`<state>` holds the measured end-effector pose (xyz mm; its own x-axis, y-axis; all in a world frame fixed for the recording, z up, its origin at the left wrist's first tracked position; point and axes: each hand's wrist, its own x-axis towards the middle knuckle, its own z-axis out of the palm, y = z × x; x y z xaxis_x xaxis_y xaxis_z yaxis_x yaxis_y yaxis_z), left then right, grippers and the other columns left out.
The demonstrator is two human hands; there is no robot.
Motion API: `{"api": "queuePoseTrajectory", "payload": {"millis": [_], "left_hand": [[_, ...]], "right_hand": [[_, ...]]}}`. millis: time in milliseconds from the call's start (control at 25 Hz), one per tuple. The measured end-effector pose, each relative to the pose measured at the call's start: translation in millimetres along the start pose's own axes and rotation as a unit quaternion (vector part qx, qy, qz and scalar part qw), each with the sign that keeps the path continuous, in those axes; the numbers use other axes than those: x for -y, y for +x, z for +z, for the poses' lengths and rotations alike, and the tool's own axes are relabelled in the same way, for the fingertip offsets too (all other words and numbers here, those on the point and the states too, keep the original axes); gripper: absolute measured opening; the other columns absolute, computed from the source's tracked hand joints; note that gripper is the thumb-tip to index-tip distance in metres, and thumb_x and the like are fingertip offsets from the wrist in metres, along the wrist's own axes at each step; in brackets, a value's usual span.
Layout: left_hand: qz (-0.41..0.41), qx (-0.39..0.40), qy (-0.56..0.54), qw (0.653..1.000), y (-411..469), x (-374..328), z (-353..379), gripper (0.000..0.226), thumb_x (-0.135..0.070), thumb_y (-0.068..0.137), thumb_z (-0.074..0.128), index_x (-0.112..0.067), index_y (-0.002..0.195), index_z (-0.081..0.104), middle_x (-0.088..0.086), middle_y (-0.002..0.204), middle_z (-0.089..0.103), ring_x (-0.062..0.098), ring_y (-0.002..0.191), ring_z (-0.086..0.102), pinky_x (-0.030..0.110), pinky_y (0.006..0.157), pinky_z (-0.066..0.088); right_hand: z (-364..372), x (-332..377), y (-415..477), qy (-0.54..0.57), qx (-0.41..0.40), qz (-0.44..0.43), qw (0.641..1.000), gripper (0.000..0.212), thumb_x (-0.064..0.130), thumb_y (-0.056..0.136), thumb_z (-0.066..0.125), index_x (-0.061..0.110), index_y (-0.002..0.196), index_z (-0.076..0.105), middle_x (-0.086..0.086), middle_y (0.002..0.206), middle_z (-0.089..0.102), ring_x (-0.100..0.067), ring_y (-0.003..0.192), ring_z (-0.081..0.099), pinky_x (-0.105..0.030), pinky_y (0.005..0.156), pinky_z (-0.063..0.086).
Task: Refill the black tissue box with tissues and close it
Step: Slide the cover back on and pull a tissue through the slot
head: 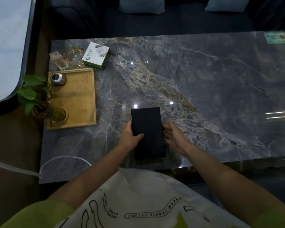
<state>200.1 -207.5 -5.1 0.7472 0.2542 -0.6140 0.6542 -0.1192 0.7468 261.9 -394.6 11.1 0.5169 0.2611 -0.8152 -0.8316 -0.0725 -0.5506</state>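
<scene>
The black tissue box [150, 129] is a flat dark rectangle lying lengthwise over the near middle of the grey marble table [204, 83]. Its visible face is plain, with no slot showing. My left hand [130, 137] grips its left edge, thumb on top and fingers curled under. My right hand [174, 135] is spread open against the box's right side, palm facing it, fingers apart. A white and green tissue pack [96, 55] rests far off at the table's back left corner.
A wooden tray [82, 99] on the left carries a small metal pot [58, 79] and a glass vase with a green plant [34, 97]. Glass dishes [74, 55] stand behind it. A dark sofa with cushions runs along the far side.
</scene>
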Motion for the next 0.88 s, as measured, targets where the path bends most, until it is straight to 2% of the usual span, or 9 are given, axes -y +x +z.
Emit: {"api": "queuePoseTrajectory", "payload": {"millis": [80,160,280,480,600,720,800,880], "left_hand": [[-0.005,-0.002,-0.011,1.0,0.3,0.2,0.5,0.074,-0.002,0.08,0.073,-0.013,0.143,0.036,0.007,0.134,0.054,0.019,0.122,0.052,0.042,0.106,0.044],[-0.02,-0.003,-0.027,0.999,0.1,-1.2,0.4,0.069,-0.006,0.083,0.071,-0.013,0.143,0.037,0.004,0.131,0.055,0.017,0.118,0.053,0.04,0.104,0.045],[-0.056,-0.008,-0.053,0.997,1.0,-3.6,-1.4,0.058,-0.015,0.088,0.066,-0.014,0.14,0.041,0.002,0.125,0.057,0.017,0.109,0.057,0.035,0.094,0.049],[-0.121,0.009,-0.106,0.987,3.4,-14.5,-3.7,0.04,-0.031,0.091,0.061,-0.01,0.125,0.059,0.006,0.115,0.067,0.016,0.094,0.064,0.027,0.077,0.051],[-0.14,-0.013,-0.152,0.978,1.9,-24.7,-8.9,0.039,-0.04,0.091,0.058,-0.01,0.115,0.064,0.005,0.105,0.071,0.018,0.092,0.066,0.03,0.078,0.05],[-0.12,0.0,-0.221,0.968,-3.8,-42.6,-20.3,0.031,-0.043,0.098,0.045,-0.019,0.104,0.065,0.0,0.097,0.068,0.015,0.087,0.062,0.029,0.07,0.048],[-0.116,0.0,-0.268,0.957,-5.0,-52.9,-28.4,0.035,-0.047,0.099,0.041,-0.02,0.105,0.062,0.001,0.095,0.065,0.015,0.087,0.061,0.029,0.073,0.049],[-0.139,-0.023,-0.297,0.944,-3.1,-62.6,-35.4,0.041,-0.052,0.097,0.041,-0.016,0.107,0.058,0.002,0.095,0.061,0.016,0.087,0.059,0.033,0.08,0.05]], "right_hand": [[0.3,0.5,0.2,-0.007,-0.005,0.001,1.0,0.054,0.052,0.102,0.028,0.015,0.125,0.059,0.004,0.111,0.062,-0.013,0.11,0.054,-0.034,0.103,0.038],[0.8,-0.1,2.6,-0.011,-0.01,0.001,1.0,0.05,0.051,0.102,0.029,0.017,0.114,0.063,0.005,0.109,0.066,-0.012,0.106,0.059,-0.035,0.103,0.04],[2.9,-1.9,6.1,-0.044,-0.004,-0.013,0.999,0.049,0.05,0.101,0.034,0.016,0.122,0.063,-0.004,0.12,0.068,-0.017,0.112,0.062,-0.039,0.104,0.045],[14.1,3.7,1.2,-0.068,-0.021,-0.035,0.997,0.04,0.042,0.101,0.045,0.014,0.12,0.066,-0.007,0.117,0.07,-0.018,0.106,0.067,-0.028,0.084,0.054],[19.9,8.5,-0.7,-0.051,-0.036,-0.041,0.997,0.037,0.04,0.099,0.049,0.012,0.115,0.068,-0.01,0.115,0.071,-0.019,0.1,0.069,-0.029,0.082,0.055],[26.6,18.2,-5.0,-0.044,-0.039,-0.056,0.997,0.036,0.04,0.1,0.048,0.013,0.106,0.07,-0.009,0.106,0.073,-0.021,0.096,0.069,-0.029,0.081,0.055],[32.2,28.9,-9.2,-0.043,-0.055,-0.072,0.995,0.037,0.042,0.1,0.046,0.013,0.107,0.069,-0.006,0.102,0.072,-0.019,0.094,0.068,-0.028,0.076,0.053],[37.0,39.2,-10.9,-0.054,-0.07,-0.081,0.993,0.041,0.048,0.098,0.045,0.015,0.109,0.067,-0.004,0.106,0.07,-0.019,0.099,0.066,-0.03,0.08,0.052]]}}
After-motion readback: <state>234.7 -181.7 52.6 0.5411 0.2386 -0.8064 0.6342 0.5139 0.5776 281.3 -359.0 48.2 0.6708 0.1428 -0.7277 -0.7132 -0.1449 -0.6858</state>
